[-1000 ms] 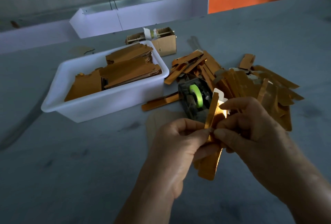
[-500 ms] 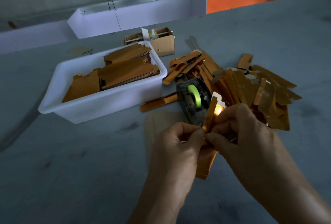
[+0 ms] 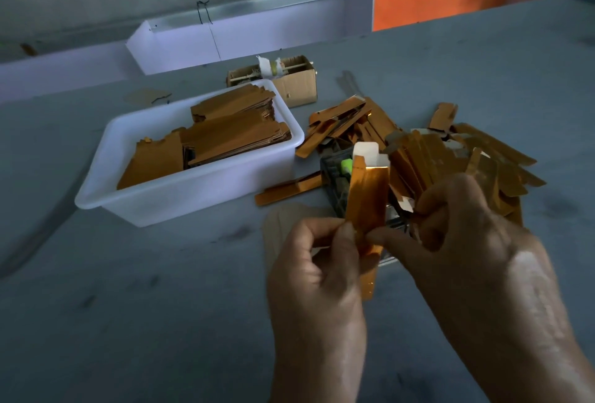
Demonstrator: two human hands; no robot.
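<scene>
A narrow orange foil carton (image 3: 367,200) stands upright between my hands, its white inner flap showing at the top. My left hand (image 3: 317,270) pinches its left edge with thumb and fingers. On the other side, my right hand (image 3: 467,241) pinches the right edge. Behind the carton sits a dark tape dispenser (image 3: 335,177) with a green roll, partly hidden. A loose pile of flat orange cartons (image 3: 450,158) lies to the right of it. The white tub (image 3: 180,196) on the left holds stacked orange cartons.
A small brown cardboard box (image 3: 297,87) with a white roll on a rod stands behind the tub. A white trough (image 3: 244,35) runs along the table's far edge, orange panels beyond it. One orange strip (image 3: 289,190) lies by the tub.
The carton has turned from edge-on to face-on and has opened wider, its white flap now visible at the top. Both hands keep their pinch.
</scene>
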